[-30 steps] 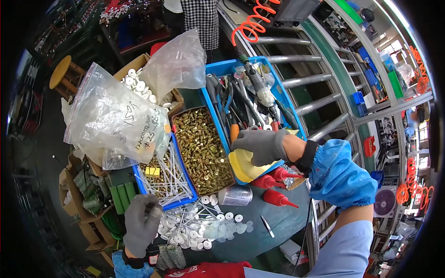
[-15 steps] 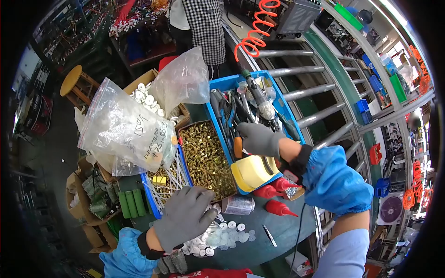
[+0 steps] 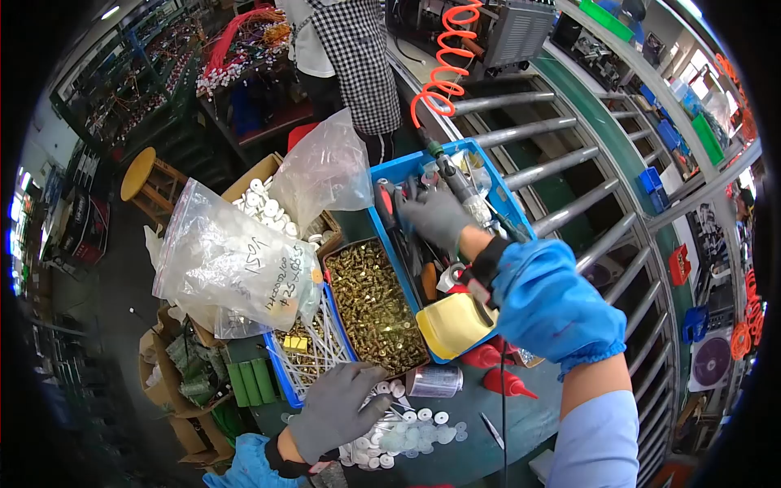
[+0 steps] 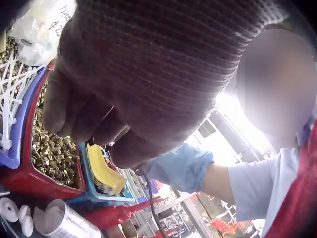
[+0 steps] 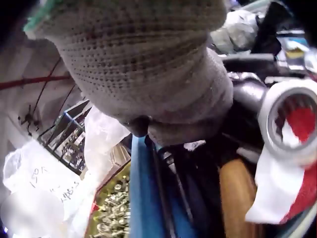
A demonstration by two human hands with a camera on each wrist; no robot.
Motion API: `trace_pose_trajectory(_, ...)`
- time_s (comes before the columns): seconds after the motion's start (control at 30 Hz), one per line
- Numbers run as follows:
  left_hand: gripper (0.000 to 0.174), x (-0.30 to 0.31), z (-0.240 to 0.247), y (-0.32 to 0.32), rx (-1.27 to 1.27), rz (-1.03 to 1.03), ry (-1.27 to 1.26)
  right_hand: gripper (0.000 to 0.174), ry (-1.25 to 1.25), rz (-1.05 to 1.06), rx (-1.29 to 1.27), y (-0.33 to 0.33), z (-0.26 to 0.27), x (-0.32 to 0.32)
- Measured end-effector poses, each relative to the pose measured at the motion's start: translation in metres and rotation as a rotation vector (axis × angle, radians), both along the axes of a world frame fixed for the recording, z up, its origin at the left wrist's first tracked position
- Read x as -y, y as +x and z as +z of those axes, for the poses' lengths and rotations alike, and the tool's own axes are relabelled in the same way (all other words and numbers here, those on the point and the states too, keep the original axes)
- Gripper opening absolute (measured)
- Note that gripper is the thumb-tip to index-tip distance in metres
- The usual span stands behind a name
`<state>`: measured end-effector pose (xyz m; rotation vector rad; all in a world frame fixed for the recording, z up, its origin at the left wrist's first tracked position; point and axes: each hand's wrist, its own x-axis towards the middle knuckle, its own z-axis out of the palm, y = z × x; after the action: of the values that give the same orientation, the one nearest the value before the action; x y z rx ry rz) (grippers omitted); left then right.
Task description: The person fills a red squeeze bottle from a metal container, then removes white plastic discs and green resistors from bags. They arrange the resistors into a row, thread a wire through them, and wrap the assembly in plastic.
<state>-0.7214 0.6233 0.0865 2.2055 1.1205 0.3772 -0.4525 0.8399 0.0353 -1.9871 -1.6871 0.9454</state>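
Note:
My right hand (image 3: 439, 220), in a grey glove, reaches into the blue tool bin (image 3: 504, 191) with its fingers down among dark-handled tools. In the right wrist view its fingers (image 5: 188, 131) curl over the tools beside the bin's wall; I cannot tell whether they grip one. An orange-handled tool (image 3: 429, 281) lies just below this hand. My left hand (image 3: 338, 411), also gloved, hangs over the white round pieces (image 3: 374, 447) with relaxed fingers and holds nothing. Its fingertips are right at the near edge of the bin of brass-coloured screws (image 3: 374, 305).
White ties fill a blue tray (image 3: 291, 390) left of the screws. Behind stands a marked plastic bag (image 3: 236, 252). A yellow pad (image 3: 457, 325) covers the tool bin's near end, by red bottles (image 3: 508, 382). A white can (image 3: 435, 381) and tweezers (image 3: 492, 431) lie on the table.
My right hand has moved from the yellow pad farther into the tool bin. The left hand has come from the left over the white pieces and straightened its fingers.

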Motion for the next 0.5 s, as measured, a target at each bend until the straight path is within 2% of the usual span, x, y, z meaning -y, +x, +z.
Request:
trace_pose_trajectory(0.03,0.039,0.002,0.000,-0.004,0.012,0.016,-0.012,0.059,0.062,-0.007,0.045,0.009,0.018,-0.006)
trace_pose_trajectory(0.07,0.039,0.004,0.000,-0.008,0.003,0.032,-0.013,0.057,-0.010,-0.087,-0.070,0.026,0.014,-0.018)
trace_pose_trajectory(0.1,0.038,0.007,-0.001,-0.013,-0.005,0.048,-0.013,0.057,-0.092,-0.109,-0.006,0.028,0.065,-0.007)
trace_pose_trajectory(0.17,0.037,0.008,-0.002,-0.020,-0.003,0.067,-0.018,0.055,-0.080,-0.069,-0.040,0.055,0.061,-0.016)
trace_pose_trajectory(0.27,0.036,0.011,-0.005,-0.025,0.013,0.076,-0.030,0.048,-0.148,0.060,0.177,0.074,0.051,-0.019)
trace_pose_trajectory(0.3,0.036,0.012,-0.006,-0.026,0.009,0.076,-0.029,0.045,-0.056,0.034,0.279,0.075,0.046,-0.014)
trace_pose_trajectory(0.37,0.036,0.014,-0.006,-0.027,0.008,0.081,-0.031,0.039,0.125,-0.018,0.482,0.038,0.072,0.015)
trace_pose_trajectory(0.4,0.036,0.015,-0.005,-0.026,0.011,0.085,-0.032,0.032,0.162,0.090,0.498,0.025,0.076,0.019)
trace_pose_trajectory(0.43,0.036,0.015,-0.003,-0.026,0.014,0.088,-0.033,0.029,0.189,0.086,0.429,0.014,0.061,0.019)
trace_pose_trajectory(0.47,0.036,0.015,-0.002,-0.025,0.013,0.092,-0.033,0.029,-0.036,0.253,0.389,0.001,0.068,0.017)
trace_pose_trajectory(0.5,0.036,0.016,-0.001,-0.025,0.010,0.096,-0.034,0.031,-0.166,0.227,0.245,-0.005,0.048,0.020)
